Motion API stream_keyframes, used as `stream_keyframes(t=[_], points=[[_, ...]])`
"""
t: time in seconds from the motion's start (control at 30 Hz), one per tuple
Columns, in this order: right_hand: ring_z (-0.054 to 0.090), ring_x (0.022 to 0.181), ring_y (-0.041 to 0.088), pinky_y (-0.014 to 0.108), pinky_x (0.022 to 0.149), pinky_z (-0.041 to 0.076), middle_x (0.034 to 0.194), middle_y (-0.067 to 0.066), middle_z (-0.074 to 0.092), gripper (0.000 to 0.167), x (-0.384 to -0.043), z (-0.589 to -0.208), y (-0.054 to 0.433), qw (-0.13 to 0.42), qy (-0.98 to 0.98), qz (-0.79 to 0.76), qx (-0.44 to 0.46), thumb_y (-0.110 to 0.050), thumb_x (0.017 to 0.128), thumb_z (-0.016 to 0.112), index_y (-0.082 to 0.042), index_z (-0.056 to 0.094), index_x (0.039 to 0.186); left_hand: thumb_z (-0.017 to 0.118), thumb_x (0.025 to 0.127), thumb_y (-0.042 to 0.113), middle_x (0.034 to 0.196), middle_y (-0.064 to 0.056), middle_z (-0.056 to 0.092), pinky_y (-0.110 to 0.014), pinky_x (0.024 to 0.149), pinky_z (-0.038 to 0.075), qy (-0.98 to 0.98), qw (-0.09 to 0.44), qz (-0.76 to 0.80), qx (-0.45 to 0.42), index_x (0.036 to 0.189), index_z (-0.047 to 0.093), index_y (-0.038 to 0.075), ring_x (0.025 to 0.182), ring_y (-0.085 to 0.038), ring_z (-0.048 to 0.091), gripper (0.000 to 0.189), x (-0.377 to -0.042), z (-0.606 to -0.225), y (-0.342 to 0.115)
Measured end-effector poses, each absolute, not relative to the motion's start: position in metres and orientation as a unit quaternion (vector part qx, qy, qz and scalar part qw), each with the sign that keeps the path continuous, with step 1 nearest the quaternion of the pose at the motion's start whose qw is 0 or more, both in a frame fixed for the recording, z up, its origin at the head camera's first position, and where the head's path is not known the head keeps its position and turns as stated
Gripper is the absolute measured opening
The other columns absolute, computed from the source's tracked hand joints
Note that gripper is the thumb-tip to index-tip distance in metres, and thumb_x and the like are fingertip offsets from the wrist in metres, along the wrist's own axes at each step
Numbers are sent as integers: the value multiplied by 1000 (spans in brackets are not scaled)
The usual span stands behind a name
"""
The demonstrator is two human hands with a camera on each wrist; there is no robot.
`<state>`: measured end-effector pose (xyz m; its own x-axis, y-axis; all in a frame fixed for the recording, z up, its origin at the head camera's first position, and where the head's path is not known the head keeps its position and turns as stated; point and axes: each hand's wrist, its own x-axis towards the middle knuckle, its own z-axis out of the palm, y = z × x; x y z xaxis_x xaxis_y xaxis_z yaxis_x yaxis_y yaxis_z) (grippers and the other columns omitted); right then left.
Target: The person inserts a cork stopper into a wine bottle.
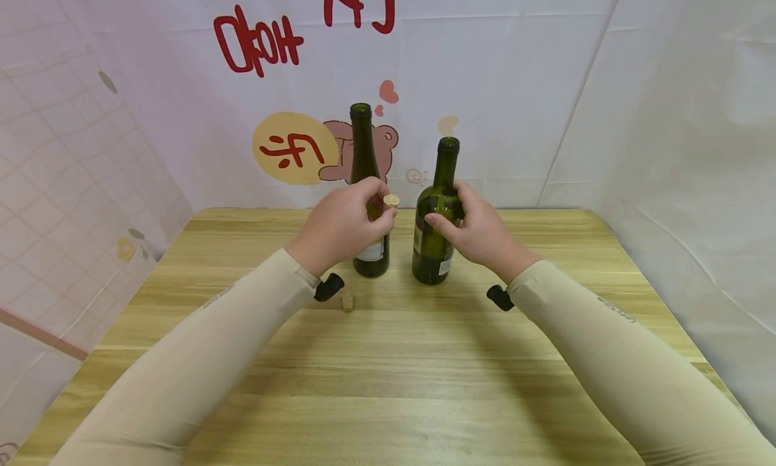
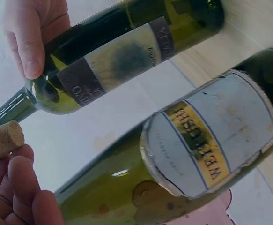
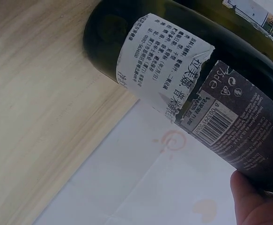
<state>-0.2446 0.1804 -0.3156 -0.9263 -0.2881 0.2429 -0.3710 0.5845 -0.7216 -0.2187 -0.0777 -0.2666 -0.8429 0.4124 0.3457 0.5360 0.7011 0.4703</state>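
Observation:
In the head view my left hand (image 1: 347,218) pinches a cork (image 1: 391,201) between thumb and fingers, in front of the taller green wine bottle (image 1: 364,149). The left wrist view shows the same cork (image 2: 5,140) beside the neck of the shorter bottle. My right hand (image 1: 481,234) grips that shorter dark green bottle (image 1: 432,250) around its shoulder, thumb on the near side. Both bottles stand upright with open mouths. A dark label with a barcode (image 3: 216,123) and a white text label (image 3: 162,63) face the right wrist camera.
A second cork (image 1: 347,300) stands on the wooden table (image 1: 388,365), near the left wrist and in front of the taller bottle. Behind the table hangs a white printed cloth (image 1: 503,62) with red characters and a cartoon bear. Another pale cloth (image 1: 697,149) borders the right side.

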Motion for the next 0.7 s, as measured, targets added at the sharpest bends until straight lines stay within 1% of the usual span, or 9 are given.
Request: stream_keyframes(t=[0.13,0.37,0.5,0.7], points=[[69,117,32,56,100,56,128,14,66,65,-245,-315,180,49,-888,417,186,-48,102,67,-12,42,151,65,101,27,90,1,69,-33,63,47,-909,112,-303,-261,113,66,13,72,-18,59,18,-221,-262,-73],[69,117,32,55,100,56,128,14,66,67,-245,-315,181,52,-889,414,187,-47,102,67,-13,41,152,65,101,28,99,2,73,-32,64,52,-897,117,-335,-263,117,65,13,73,-14,64,21,-225,-248,-63],[69,117,32,56,101,56,128,13,66,66,-243,-314,180,49,-890,413,186,-48,102,67,-15,41,152,65,101,29,103,2,73,-33,65,52,-895,121,-343,-260,117,64,15,74,-14,64,21,-226,-241,-57],[69,118,30,55,100,56,128,10,67,65,-242,-313,179,42,-889,419,182,-48,102,68,-17,40,152,65,102,29,103,3,72,-32,69,53,-886,126,-359,-266,117,65,16,78,-14,63,20,-230,-234,-51]])
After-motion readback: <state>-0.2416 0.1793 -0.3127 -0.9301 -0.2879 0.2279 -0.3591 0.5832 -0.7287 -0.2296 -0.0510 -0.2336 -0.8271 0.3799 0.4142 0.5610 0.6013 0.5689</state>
